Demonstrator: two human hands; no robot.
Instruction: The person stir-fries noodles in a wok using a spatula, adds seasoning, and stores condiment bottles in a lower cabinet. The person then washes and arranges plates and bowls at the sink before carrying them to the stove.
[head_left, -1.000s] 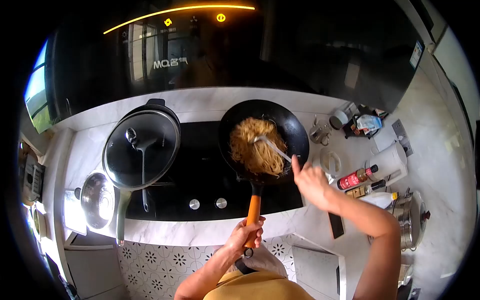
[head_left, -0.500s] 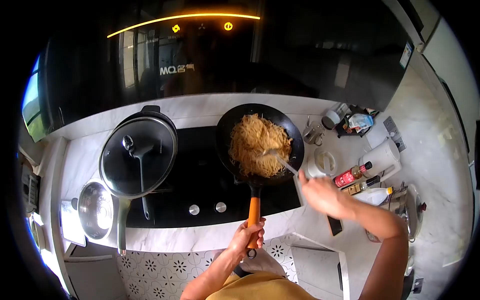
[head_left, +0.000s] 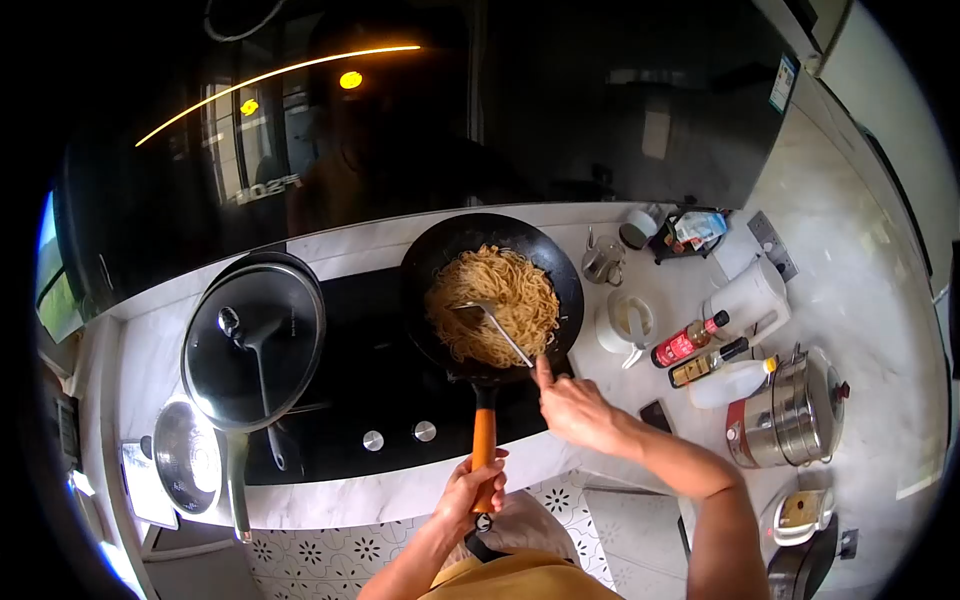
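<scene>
wok (head_left: 566,290): my landmark here, it's at the right end of the black cooktop (head_left: 345,400).
noodles (head_left: 500,285): heaped inside the wok, around its middle, dark bare wall showing round most of the pile.
left hand (head_left: 470,492): wrapped round the orange handle (head_left: 484,435) on the near side of the wok. looks like a proper grip from my end of the feed.
right hand (head_left: 580,408): grasping the spatula (head_left: 507,340) just off the wok's near right rim, index finger laid along the shaft. other fingers are tucked under, can't tell how they curl.
spatula head: in the noodles, a bit left of the wok's middle. can't tell how deep.
lidded pan (head_left: 255,345): well left of the wok, no hand on it.
red-labelled bottle (head_left: 678,347): right of the wok, well apart, also untouched.
step at the stove: i'd call it mid-stir, turning the noodles over.
what the stir calls for: imo a firm left grip so the wok doesn't swing, spatula kept low under the pile, no strands flicked over the rim.
vs half a second ago: spatula head was right of the wok's middle, now it's left. right hand has come closer to the wok's handle. left hand kept its hold. my view has tilted too.
</scene>
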